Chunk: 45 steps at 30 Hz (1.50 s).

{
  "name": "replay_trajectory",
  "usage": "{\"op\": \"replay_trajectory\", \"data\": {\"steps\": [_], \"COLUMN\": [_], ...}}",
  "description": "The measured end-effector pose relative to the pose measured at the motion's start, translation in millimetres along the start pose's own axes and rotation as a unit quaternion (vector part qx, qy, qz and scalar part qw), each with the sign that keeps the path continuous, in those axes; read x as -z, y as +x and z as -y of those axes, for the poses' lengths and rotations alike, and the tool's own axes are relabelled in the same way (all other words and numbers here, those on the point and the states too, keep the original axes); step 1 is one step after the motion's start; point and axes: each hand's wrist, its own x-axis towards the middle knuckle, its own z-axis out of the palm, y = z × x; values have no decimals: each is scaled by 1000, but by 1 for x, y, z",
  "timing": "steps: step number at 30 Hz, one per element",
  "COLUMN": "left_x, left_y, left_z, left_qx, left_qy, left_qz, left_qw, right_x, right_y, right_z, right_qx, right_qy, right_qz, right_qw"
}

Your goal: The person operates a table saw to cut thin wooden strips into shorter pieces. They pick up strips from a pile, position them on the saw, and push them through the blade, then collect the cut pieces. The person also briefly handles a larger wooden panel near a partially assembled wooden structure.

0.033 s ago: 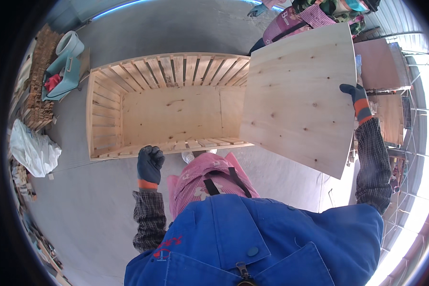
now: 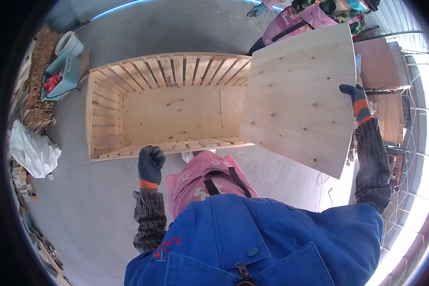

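Observation:
My right hand (image 2: 355, 97), in a dark glove with an orange cuff, grips the right edge of a plywood sheet (image 2: 300, 100). The sheet is tilted, with small dark knots, and covers the right end of a long slatted wooden crate (image 2: 88, 114). The crate lies open upward, with a plywood bottom inside. Beside its near rim, toward the left, my left hand (image 2: 151, 164) is closed in a fist. Whatever its fingers hold, if anything, is hidden, and I cannot tell whether it touches the rim.
A co-worker (image 2: 291, 24) in a pink apron stands beyond the sheet, one gloved hand (image 2: 257, 9) out to the side. At left are a white bucket (image 2: 69, 44), a blue-green container (image 2: 62, 78), stacked wood strips (image 2: 37, 78) and a white sack (image 2: 35, 148). Boards (image 2: 381, 62) stand at right.

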Motion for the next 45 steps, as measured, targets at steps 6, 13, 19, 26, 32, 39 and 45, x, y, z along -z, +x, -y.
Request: {"op": "replay_trajectory", "data": {"steps": [6,13,19,26,32,39,45], "left_x": [28,22,33,52,58,7,10], "left_y": [10,13,27,32,35,34,25], "left_z": [11,-13,-14,-1,-1,-14,-15], "left_qx": [-11,60,58,44,50,35,26], "left_qy": [31,-59,-18,29,-13,48,73], "left_qz": [18,-13,32,72,105,29,27], "left_qw": [999,996,998,996,993,998,997], "right_x": [-2,-11,-7,-10,-2,-1,-3], "right_y": [21,1,0,13,14,7,18], "right_z": [-36,-10,-1,-5,3,19,15], "right_qx": [29,5,9,22,9,40,37], "right_qy": [-22,-3,-32,-18,-24,-44,-72], "right_qz": [-7,-12,-18,-8,-4,-11,-31], "right_qw": [999,1000,999,1000,1000,998,996]}}
